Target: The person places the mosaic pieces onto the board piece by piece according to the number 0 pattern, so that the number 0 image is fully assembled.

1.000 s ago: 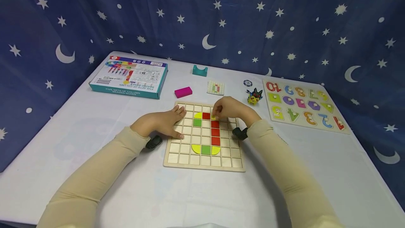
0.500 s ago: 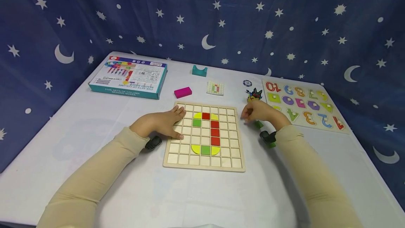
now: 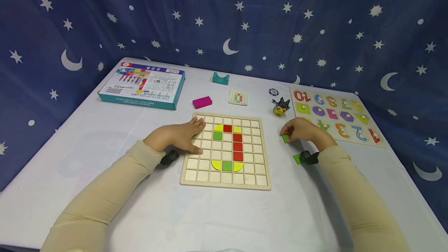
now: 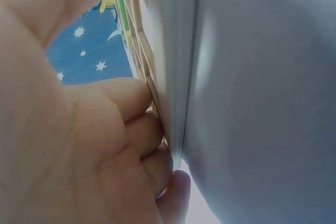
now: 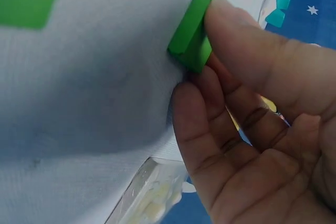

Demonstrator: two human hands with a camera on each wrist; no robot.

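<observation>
A wooden grid board (image 3: 225, 182) lies in the middle of the table, with red, green and yellow pieces set in its cells. My left hand (image 3: 180, 135) rests on the board's left edge, its fingers spread; the left wrist view shows the fingers against the board's rim. To the right of the board, my right hand (image 3: 302, 130) pinches a green square tile (image 5: 195, 30) between thumb and fingers, tilted just at the tablecloth. A second green tile (image 3: 297, 159) lies flat on the cloth by the right wrist, and also shows in the right wrist view.
Behind the board lie a magenta block (image 3: 202, 102), a small pattern card (image 3: 238, 97) and a teal holder (image 3: 221, 78). A toy figure (image 3: 280, 107) and a round chip (image 3: 273, 92) are at back right, near a number puzzle (image 3: 337, 118). A flat box (image 3: 142, 85) lies back left.
My right hand has left the yellow piece in the board's upper row, moved right past the board, and now grips a green tile. The left hand has stayed in place.
</observation>
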